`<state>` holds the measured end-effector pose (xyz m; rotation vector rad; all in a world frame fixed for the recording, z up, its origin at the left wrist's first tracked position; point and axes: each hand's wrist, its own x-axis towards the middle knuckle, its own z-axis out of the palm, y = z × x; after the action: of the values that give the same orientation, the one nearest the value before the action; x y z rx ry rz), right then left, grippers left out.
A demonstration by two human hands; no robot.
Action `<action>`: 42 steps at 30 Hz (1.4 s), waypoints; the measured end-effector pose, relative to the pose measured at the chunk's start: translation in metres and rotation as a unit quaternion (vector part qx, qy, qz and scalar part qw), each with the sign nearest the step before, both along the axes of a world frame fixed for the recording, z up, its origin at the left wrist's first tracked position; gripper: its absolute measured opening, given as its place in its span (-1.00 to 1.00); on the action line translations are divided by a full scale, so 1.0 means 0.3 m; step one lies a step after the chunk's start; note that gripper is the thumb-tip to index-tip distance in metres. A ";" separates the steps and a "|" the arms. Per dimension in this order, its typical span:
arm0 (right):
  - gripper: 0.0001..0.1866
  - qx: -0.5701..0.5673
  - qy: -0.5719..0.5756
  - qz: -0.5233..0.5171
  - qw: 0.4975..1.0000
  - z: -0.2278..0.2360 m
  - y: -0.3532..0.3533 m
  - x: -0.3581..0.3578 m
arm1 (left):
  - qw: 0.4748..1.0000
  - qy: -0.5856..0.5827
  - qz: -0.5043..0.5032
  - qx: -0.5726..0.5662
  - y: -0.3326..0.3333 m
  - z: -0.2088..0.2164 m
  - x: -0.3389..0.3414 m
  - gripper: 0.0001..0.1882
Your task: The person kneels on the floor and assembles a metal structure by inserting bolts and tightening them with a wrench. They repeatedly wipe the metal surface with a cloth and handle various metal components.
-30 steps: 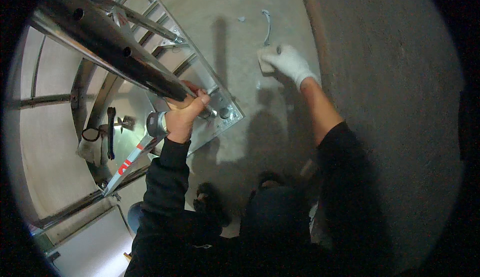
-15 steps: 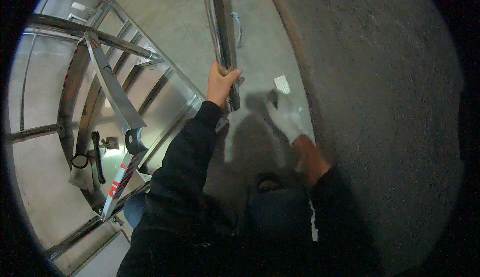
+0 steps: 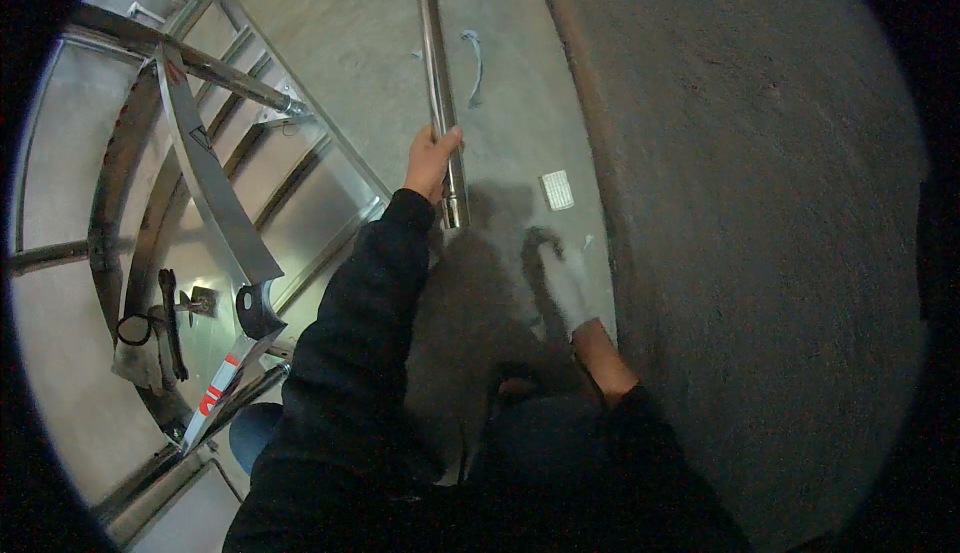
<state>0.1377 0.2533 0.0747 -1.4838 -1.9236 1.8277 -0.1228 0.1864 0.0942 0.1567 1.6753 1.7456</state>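
Left hand (image 3: 430, 163), bare and dark-sleeved, at the centre of the frame: the fingers and thumb are wrapped around a polished metal tube (image 3: 431, 38) near its lower end, and the tube extends to the top edge. Right hand (image 3: 563, 288), in a white glove, right of the lower centre: it is blurred, and whether its grip is wide, narrow or filled cannot be told. Just above it, a small white block (image 3: 556, 191) (its face finely patterned) lies on the grey floor (image 3: 340, 53). A pale curved strip (image 3: 474, 68) lies farther up, beside the tube. On the left side of the frame stands a metal frame (image 3: 345, 148), with a second tube (image 3: 225, 76) at the upper left and a dark tool (image 3: 170, 323) at the lower left.
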 end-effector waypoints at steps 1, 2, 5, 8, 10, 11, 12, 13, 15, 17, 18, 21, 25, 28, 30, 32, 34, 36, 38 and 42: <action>-0.49 0.135 0.034 0.050 0.989 0.080 0.047 -0.052 | 1.000 -0.006 0.006 -0.013 -0.019 0.002 -0.012 -0.73; -0.46 0.184 -0.026 0.054 0.981 0.131 0.075 -0.102 | 1.000 -0.012 0.007 -0.026 -0.033 0.015 -0.018 -0.70; -0.40 0.287 -0.193 0.082 0.935 0.165 0.170 -0.207 | 0.998 0.036 -0.027 -0.042 -0.008 0.111 0.013 -0.55; -0.38 0.308 -0.270 0.155 0.899 0.126 0.218 -0.244 | 0.982 0.185 -0.020 -0.029 -0.105 0.079 0.020 -0.46; -0.43 0.333 -0.276 0.174 0.885 0.109 0.229 -0.242 | 0.935 0.311 0.063 -0.161 -0.267 -0.013 0.032 -0.53; -0.46 0.349 -0.274 0.182 0.878 0.104 0.222 -0.242 | 0.923 0.292 0.127 -0.215 -0.363 -0.068 0.055 -0.55; -0.45 0.337 -0.271 0.183 0.883 0.109 0.219 -0.246 | 0.915 0.290 0.127 -0.251 -0.444 -0.113 0.083 -0.57; -0.43 0.324 -0.267 0.186 0.888 0.122 0.212 -0.253 | 0.905 0.287 0.127 -0.288 -0.529 -0.156 0.111 -0.60; -0.44 0.321 -0.252 0.175 0.896 0.107 0.228 -0.233 | 0.908 0.258 0.096 -0.317 -0.627 -0.236 0.184 -0.60; -0.45 0.293 -0.247 0.155 0.910 0.107 0.224 -0.216 | 0.909 0.242 0.048 -0.335 -0.652 -0.261 0.211 -0.59; -0.46 0.278 -0.247 0.145 0.917 0.119 0.213 -0.204 | 0.900 0.250 0.024 -0.355 -0.655 -0.252 0.213 -0.59; -0.43 0.274 -0.216 0.087 0.933 0.080 0.204 -0.114 | 0.850 0.238 -0.069 -0.464 -0.581 -0.192 0.203 -0.61; -0.46 0.166 -0.049 0.023 0.985 0.072 0.143 -0.052 | 0.784 0.248 -0.097 -0.560 -0.531 -0.174 0.190 -0.69; -0.53 -0.012 0.041 0.028 0.999 0.178 0.065 -0.049 | 0.768 0.244 -0.113 -0.582 -0.532 -0.199 0.174 -0.70; -0.55 -0.063 0.061 0.038 0.995 0.044 0.046 0.001 | 0.761 0.248 -0.114 -0.589 -0.525 -0.203 0.173 -0.71; -0.56 -0.044 0.051 0.048 0.997 0.020 0.024 0.009 | 0.751 0.252 -0.110 -0.600 -0.506 -0.188 0.180 -0.71; -0.54 -0.019 0.066 0.067 0.995 -0.008 0.010 0.024 | 0.749 0.257 -0.120 -0.599 -0.508 -0.171 0.178 -0.72; -0.54 -0.041 0.082 0.069 0.993 -0.029 0.001 0.036 | 0.745 0.264 -0.121 -0.600 -0.510 -0.160 0.175 -0.73; -0.53 -0.084 0.075 0.072 0.991 -0.042 0.003 0.041 | 0.739 0.275 -0.115 -0.604 -0.513 -0.156 0.172 -0.74; -0.59 -0.174 0.080 0.034 0.981 -0.061 0.026 0.013 | 0.736 0.314 -0.109 -0.590 -0.542 -0.181 0.174 -0.77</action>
<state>0.1416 0.2612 0.0564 -1.3154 -1.6640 2.3304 -0.0707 0.0239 0.0399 0.3423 2.7857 0.1634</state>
